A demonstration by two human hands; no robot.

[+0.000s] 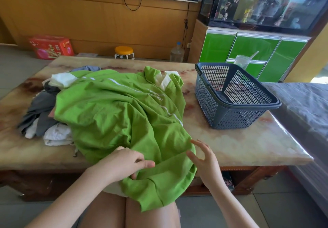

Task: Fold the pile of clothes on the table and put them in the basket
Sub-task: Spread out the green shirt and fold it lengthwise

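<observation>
A large green shirt (113, 114) with white stripes and lettering lies spread over the marble table (230, 144), its lower part hanging over the front edge onto my lap. My left hand (127, 162) grips a fold of the green cloth near the table's front edge. My right hand (204, 158) is spread with straight fingers at the shirt's right hem, fingertips touching the fabric. Under and left of the shirt lies a pile of grey and white clothes (44, 121). A dark blue plastic basket (236, 107) stands at the table's right, with no clothes in it.
A plastic cup with a straw (242, 61) stands behind the basket. A bed or couch with a grey cover (305, 107) adjoins the table on the right. On the floor beyond are a red box (51, 47), an orange stool (124, 52) and a water bottle (177, 52).
</observation>
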